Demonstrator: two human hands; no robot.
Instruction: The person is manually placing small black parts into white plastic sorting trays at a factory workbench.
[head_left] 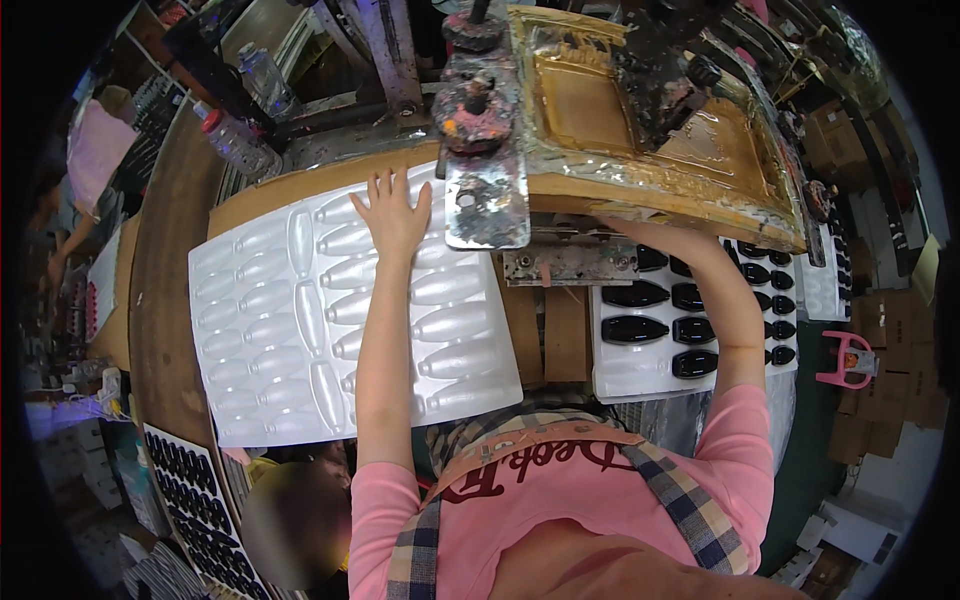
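Observation:
My left hand (pixel 395 215) lies with its fingers spread on the far part of a white moulded plastic tray (pixel 508 375). The tray has rows of bottle-shaped hollows, with nothing visible in them. My right arm reaches forward under the wooden edge of a screen-printing frame (pixel 660 195). Only the wrist end of my right hand (pixel 640 230) shows; the fingers are hidden there. Below that arm is a second white tray (pixel 605 388) holding rows of glossy black bottle-shaped pieces (pixel 636 330). A paint-stained metal plate (pixel 487 205) hangs between my hands.
Clear plastic bottles (pixel 240 145) stand at the far left beside the machine. A sheet of small black pieces (pixel 190 500) is at the lower left. Another person (pixel 105 150) is at the left. A pink stool (pixel 846 360) and cardboard boxes (pixel 900 335) are at the right.

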